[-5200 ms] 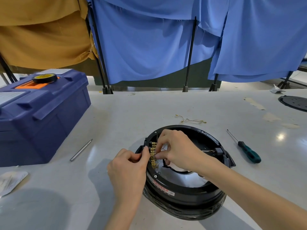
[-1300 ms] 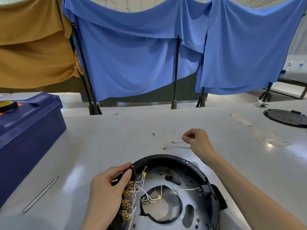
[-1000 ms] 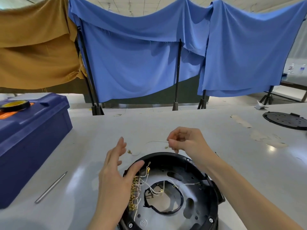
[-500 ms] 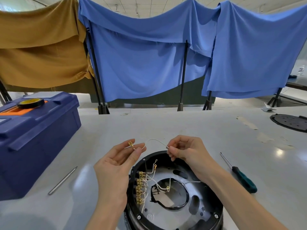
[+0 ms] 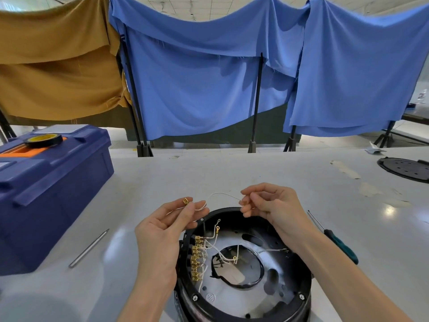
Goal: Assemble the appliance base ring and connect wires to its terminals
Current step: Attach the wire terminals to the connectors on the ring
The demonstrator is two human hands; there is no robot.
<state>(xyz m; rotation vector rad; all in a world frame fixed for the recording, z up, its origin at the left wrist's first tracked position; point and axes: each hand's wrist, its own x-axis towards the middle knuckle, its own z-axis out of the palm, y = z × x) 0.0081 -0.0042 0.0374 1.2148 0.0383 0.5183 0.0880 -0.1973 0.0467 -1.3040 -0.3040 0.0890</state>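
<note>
table (image 5: 232, 173) | toolbox (image 5: 51, 187) | rod (image 5: 89, 248) | base ring (image 5: 287, 305) | screwdriver (image 5: 341, 246) | black disc (image 5: 404, 167)

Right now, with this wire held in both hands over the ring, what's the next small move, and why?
Probably lower the left hand and push the brass connector onto the terminal row on the left inner wall of the base ring. The white wire hangs between it and the right hand above the ring, its connector attached to nothing.
</note>
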